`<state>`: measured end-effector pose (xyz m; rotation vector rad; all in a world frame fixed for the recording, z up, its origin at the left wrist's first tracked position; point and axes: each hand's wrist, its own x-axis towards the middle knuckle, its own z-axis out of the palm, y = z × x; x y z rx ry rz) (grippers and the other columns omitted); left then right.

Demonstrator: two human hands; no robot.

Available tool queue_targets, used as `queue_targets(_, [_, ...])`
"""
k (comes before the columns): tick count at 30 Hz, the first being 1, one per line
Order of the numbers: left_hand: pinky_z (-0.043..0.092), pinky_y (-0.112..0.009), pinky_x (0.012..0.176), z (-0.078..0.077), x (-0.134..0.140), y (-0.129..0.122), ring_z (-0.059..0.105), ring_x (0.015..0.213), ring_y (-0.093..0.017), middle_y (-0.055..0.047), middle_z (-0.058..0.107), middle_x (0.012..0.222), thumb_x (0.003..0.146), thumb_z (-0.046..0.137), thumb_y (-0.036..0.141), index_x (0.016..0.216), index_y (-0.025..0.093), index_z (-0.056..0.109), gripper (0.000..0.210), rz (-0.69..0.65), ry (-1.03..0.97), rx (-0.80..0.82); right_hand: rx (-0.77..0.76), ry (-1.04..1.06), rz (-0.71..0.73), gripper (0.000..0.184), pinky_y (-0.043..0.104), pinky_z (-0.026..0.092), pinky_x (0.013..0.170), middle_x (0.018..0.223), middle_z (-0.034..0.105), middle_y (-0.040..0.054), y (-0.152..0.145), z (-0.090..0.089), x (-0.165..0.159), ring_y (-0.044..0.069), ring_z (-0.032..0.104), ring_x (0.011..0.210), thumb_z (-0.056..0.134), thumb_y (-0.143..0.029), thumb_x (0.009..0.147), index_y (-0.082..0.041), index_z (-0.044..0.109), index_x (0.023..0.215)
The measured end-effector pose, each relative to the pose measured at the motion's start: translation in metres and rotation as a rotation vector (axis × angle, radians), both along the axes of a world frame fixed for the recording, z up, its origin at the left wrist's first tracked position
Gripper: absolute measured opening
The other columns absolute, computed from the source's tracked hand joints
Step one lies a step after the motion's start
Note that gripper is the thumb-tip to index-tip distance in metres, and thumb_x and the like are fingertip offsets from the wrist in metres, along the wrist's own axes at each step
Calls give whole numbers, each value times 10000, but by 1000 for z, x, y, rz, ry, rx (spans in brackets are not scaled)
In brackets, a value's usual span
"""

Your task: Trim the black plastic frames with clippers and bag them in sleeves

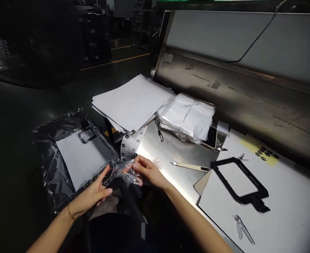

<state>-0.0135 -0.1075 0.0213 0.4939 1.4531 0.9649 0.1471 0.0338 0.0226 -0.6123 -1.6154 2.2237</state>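
My right hand [150, 173] pinches the edge of a clear plastic bag [127, 173] in front of my body. To the left of the bag is my left hand [93, 195], its index finger and thumb stretched apart and the other fingers partly curled beneath. Whether its fingertips touch the plastic I cannot make out. Beyond my left hand stands a bin [48, 172] lined with dark, shiny plastic. A white sheet [83, 161] lies in it, with a small clear plastic piece [86, 135] at its top edge.
White sheets [133, 102] and a tied stack of clear bags [188, 114] lie at the back. A label strip [130, 144], a pen [159, 131], a craft knife [190, 166] and a phone [210, 137] are nearby. Rightward are a black frame [249, 196], nippers [243, 228] and yellow paper [272, 160].
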Motion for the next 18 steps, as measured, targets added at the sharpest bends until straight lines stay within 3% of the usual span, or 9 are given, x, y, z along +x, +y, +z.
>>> queue_targets(1, [331,-190,391,-3,-2,2,428,512,-78,-45,505,1015,675,637,244,1326,341,172,806,-31,4,17,66,-25,66,310,210,328,372,568,482,-57,0,5,-5,65,353,360,479,-468,758,-218,310,689])
queue_targets(3, [338,-191,376,-8,-8,-1,433,516,-69,-75,456,1100,676,630,248,1279,275,302,686,-68,12,27,229,-73,157,260,214,346,412,573,457,-48,0,16,-11,80,380,419,473,-426,774,-209,361,684])
queue_targets(6, [332,-178,378,-11,-23,-16,414,514,-72,-23,477,773,707,592,256,966,114,503,309,-48,47,-17,510,-136,181,180,258,370,574,727,491,14,-9,26,-8,129,445,622,498,-331,766,-194,425,675])
queue_targets(10, [372,-197,409,-6,-47,-41,430,528,-77,7,442,742,740,551,272,940,130,440,269,19,100,-78,750,-229,149,147,288,337,558,675,479,40,-46,16,5,146,398,577,403,-231,802,-192,425,662])
queue_targets(14, [380,-220,398,-5,-68,-44,459,447,-68,-66,542,841,703,599,294,1037,99,403,434,18,105,-132,742,-167,168,102,220,352,445,641,540,36,-95,-6,-7,120,452,497,375,-242,824,-196,447,768])
queue_targets(18, [351,-190,389,-15,-85,-43,487,449,-93,-25,573,627,742,537,388,947,81,486,373,60,87,-180,672,-96,204,120,143,380,425,586,565,-15,-114,-13,-44,77,498,457,388,-276,829,-204,437,746])
